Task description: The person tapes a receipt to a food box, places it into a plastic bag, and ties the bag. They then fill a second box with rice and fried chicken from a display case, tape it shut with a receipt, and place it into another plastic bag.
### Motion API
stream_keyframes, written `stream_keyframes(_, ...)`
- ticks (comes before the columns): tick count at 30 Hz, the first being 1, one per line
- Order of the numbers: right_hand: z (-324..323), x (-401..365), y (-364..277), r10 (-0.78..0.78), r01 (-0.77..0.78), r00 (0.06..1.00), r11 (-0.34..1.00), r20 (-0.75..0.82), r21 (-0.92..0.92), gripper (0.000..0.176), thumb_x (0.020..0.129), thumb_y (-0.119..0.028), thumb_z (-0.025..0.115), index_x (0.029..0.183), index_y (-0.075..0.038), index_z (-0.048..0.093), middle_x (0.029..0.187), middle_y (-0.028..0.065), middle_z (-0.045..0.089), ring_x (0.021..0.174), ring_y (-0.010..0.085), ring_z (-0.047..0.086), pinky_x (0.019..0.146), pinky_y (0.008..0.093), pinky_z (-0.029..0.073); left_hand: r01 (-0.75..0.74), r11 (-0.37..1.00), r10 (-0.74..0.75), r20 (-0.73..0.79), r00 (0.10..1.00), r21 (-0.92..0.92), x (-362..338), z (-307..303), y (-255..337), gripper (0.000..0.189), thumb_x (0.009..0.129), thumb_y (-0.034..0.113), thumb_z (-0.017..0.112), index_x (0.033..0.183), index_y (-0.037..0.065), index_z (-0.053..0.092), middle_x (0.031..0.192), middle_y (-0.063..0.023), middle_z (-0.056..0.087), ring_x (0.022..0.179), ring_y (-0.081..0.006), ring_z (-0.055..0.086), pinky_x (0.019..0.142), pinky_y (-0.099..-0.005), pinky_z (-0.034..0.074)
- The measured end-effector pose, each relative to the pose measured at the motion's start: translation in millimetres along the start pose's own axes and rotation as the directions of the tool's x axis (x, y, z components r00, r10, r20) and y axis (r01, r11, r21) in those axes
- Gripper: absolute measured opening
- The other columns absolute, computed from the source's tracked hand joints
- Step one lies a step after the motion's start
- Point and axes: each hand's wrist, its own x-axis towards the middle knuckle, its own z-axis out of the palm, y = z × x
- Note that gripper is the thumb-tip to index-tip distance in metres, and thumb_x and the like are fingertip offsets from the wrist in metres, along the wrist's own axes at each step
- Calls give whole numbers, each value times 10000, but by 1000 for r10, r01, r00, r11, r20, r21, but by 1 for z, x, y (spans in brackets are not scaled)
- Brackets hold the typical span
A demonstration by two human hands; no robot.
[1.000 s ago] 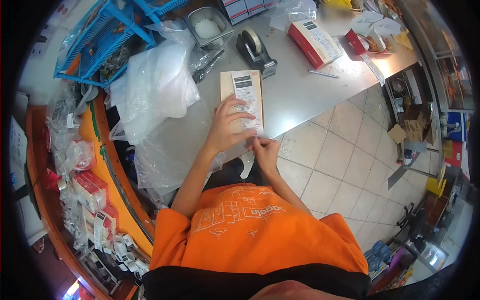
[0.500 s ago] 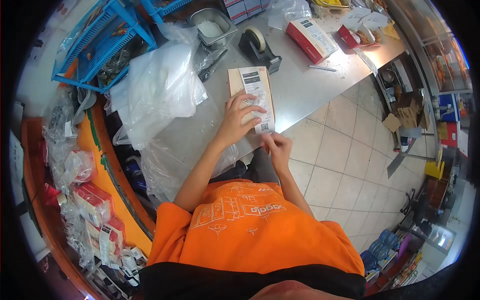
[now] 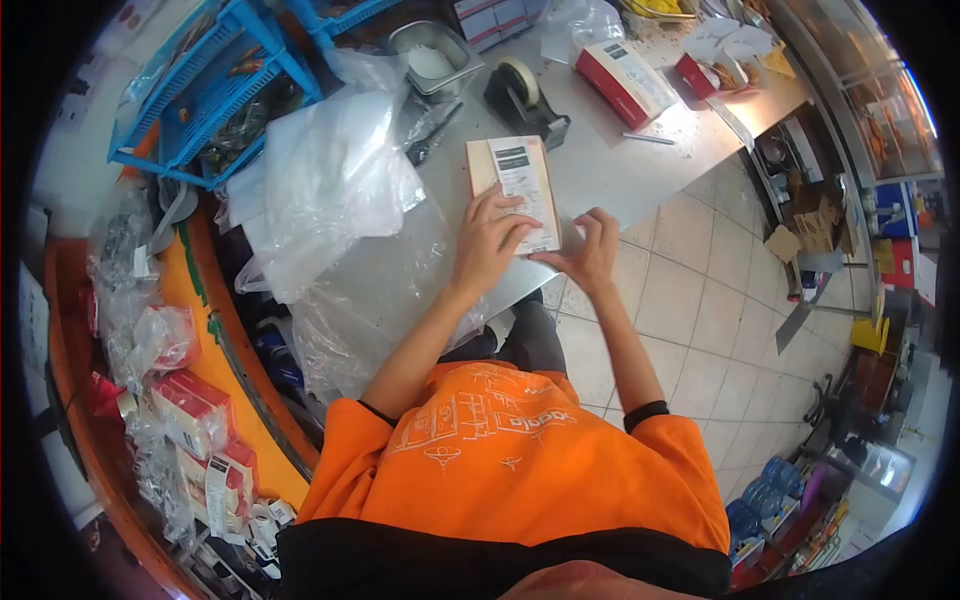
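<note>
Cream box [image 3: 481,167] flat on the tabletop [image 3: 622,185], by its near edge, printed receipt [image 3: 523,180] lying along the top. Left hand [image 3: 486,238]: fingers spread over receipt and box, resting on top, not gripping. Right hand [image 3: 592,252]: thumb at the box's near right corner, fingers bent and apart from thumb; can't tell if thumb touches. Tape dispenser [image 3: 541,121] just beyond box. Clear plastic bags [image 3: 335,185] left, red-and-white carton [image 3: 628,85] far right.
</note>
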Motion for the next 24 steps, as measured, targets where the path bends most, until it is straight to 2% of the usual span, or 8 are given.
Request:
stream_keyframes(1,5,8,4,-119,163,965,970,-232,180,578,553,-498,833,924,-109,620,947,95,541,1006,231,554,897,415,420,4,1000,-4,-10,1000,14,1,0,-1,152,851,176,627,960,172,733,1167,-45,592,1299,-308,354,1090,-416,274)
stream_keyframes(5,-2,50,4,-605,613,748,787,272,65,620,664,-497,766,1153,-175,563,1297,77,498,1235,237,462,963,450,387,156,956,-153,30,988,-249,11,-47,1,259,863,99,595,1118,81,636,1167,-123,608,1175,-272,531,1004,-359,388)
stream_keyframes(9,0,53,-35,-379,390,841,919,386,54,569,697,-512,725,1132,-178,569,1358,52,468,1264,255,435,1001,489,294,309,943,-245,-375,894,120,35,-198,-61,176,801,78,642,971,86,687,931,-82,693,817,-180,675,712,-338,519)
stream_keyframes(11,-4,63,-70,-326,333,865,942,381,49,543,727,-486,712,1120,-146,557,1322,73,482,1235,267,447,991,496,269,466,717,-552,14,833,518,34,-250,-110,80,756,154,696,809,98,715,763,-60,692,733,-201,670,679,-347,514)
stream_keyframes(14,8,87,-121,-305,276,935,946,182,172,513,745,-449,706,1107,-122,548,1267,92,500,1195,268,464,981,490,263,218,707,-382,103,918,673,31,-255,-115,160,765,249,694,692,107,703,685,-46,678,676,-236,658,633,-362,504)
stream_keyframes(19,82,144,-202,-493,334,866,701,88,630,324,807,-175,663,1066,-33,530,1073,140,563,1044,297,552,879,406,422,185,709,-206,-52,977,680,23,-259,-140,155,835,246,627,787,106,672,788,-50,652,765,-238,631,690,-352,477)
stream_keyframes(21,123,156,-232,-307,10,932,550,191,835,205,799,-57,618,988,-6,555,1007,166,582,943,304,606,755,373,501,97,744,-59,-80,995,661,25,-271,-143,163,868,247,599,822,103,658,816,-53,631,790,-238,614,718,-346,466)
stream_keyframes(24,192,156,-232,-453,316,764,884,460,345,113,771,-89,654,862,-31,620,913,156,639,845,285,656,667,363,524,144,914,-69,-202,977,380,41,-284,-117,145,915,194,558,864,74,621,834,-63,575,817,-219,578,767,-313,441)
